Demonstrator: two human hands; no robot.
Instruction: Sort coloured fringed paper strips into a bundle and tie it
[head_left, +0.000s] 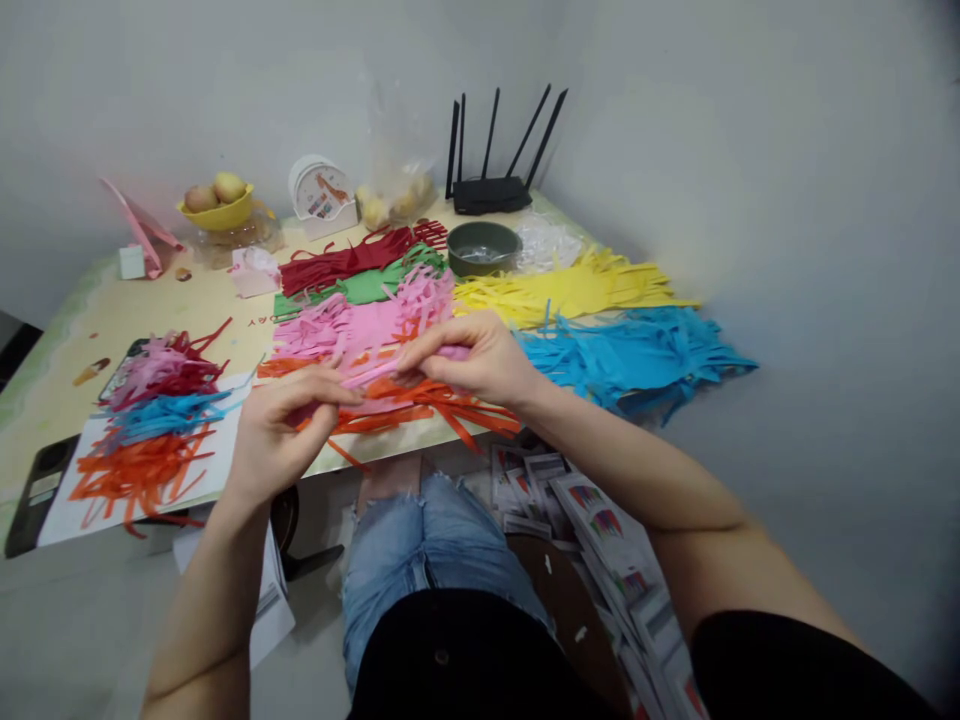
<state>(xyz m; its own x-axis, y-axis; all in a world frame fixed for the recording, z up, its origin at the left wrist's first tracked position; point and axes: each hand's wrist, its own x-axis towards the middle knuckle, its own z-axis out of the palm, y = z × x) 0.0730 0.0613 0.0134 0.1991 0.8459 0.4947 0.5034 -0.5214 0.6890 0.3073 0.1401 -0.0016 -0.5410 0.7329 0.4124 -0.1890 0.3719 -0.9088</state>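
A narrow pink strip [369, 374], seemingly rolled or twisted tissue paper, stretches between my two hands above the table's front edge. The fingers of my left hand [285, 425] pinch its left end. My right hand [476, 358] grips the other end, with a bit of pink showing past the thumb. Beneath them lie orange fringed paper [450, 402] and pink fringed paper [375, 325]. Blue fringed paper [645, 350] and yellow fringed paper [577, 288] spread out right of my right hand. Green fringed paper [375, 287] and dark red fringed paper [352, 258] lie farther back.
Tassel bundles in pink and red [169, 370], blue [165, 415] and orange [146, 465] rest on white paper at left. A green bowl [484, 250], black router [491, 195], clock [321, 190] and yellow fruit bowl [217, 213] stand behind. Printed packets [600, 520] are piled below, at right.
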